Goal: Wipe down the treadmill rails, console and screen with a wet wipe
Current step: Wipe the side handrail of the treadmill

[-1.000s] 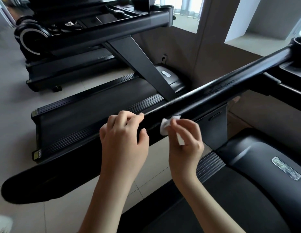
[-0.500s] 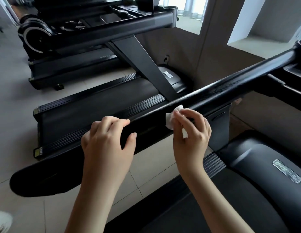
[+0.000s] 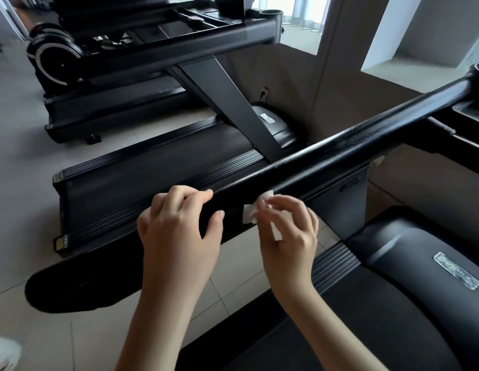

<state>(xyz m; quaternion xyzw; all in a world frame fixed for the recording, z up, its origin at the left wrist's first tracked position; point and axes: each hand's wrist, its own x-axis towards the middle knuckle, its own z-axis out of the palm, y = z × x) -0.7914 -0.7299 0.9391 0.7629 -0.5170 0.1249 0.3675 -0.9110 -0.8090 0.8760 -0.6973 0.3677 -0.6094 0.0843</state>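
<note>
A long black treadmill rail [image 3: 340, 153] runs diagonally from lower left to upper right. My left hand [image 3: 179, 231] grips the rail, fingers curled over its top and thumb underneath. Just to its right, my right hand [image 3: 289, 236] pinches a small white wet wipe [image 3: 250, 214] and holds it against the near side of the rail. Part of the wipe is hidden behind my fingers. The console [image 3: 471, 111] is only partly in view at the right edge, with a cup holder above it.
The treadmill's motor cover [image 3: 420, 253] and belt lie below the rail at lower right. A second treadmill [image 3: 158, 167] stands beyond the rail, a third machine behind it. Tiled floor [image 3: 18, 170] lies to the left, a wall and window recesses at the back right.
My right hand has slid the wipe a little down the rail's near side toward the left. My left hand shifted along the rail and still grips it.
</note>
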